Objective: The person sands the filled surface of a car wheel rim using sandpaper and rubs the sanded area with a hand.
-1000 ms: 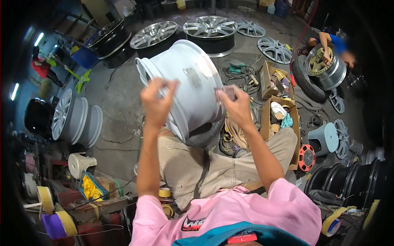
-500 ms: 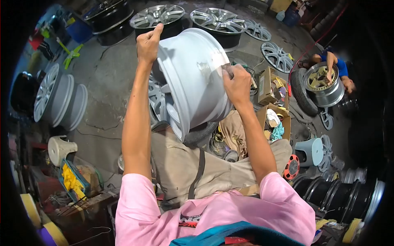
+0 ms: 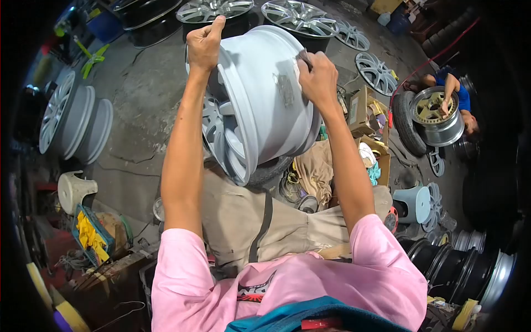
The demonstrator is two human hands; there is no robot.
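Note:
A pale grey wheel rim [image 3: 257, 99] stands tilted above my lap, its spoked face turned to the left, with a rough dark patch [image 3: 285, 90] on its barrel. My left hand [image 3: 203, 47] is closed on the rim's upper left edge, thumb pointing up. On the right, my right hand [image 3: 318, 77] pinches a small dark brown pad [image 3: 303, 57] against the barrel near its right edge. Part of the pad is hidden by the fingers. Beneath the rim, a black tyre [image 3: 269, 170] shows.
Several wheels [image 3: 298, 17] lie at the back. Grey rims [image 3: 83, 122] stand at left. Cardboard boxes [image 3: 360, 113] hold supplies at right. Beyond them, a person in blue [image 3: 456, 88] handles a gold-centred wheel [image 3: 437, 110]. A blue stool [image 3: 412, 205] and white stool [image 3: 76, 190] flank me.
My left hand has moved up and closed on the rim's edge. The rim has turned, its spokes showing more. My right hand has moved up along the barrel's right edge with the pad.

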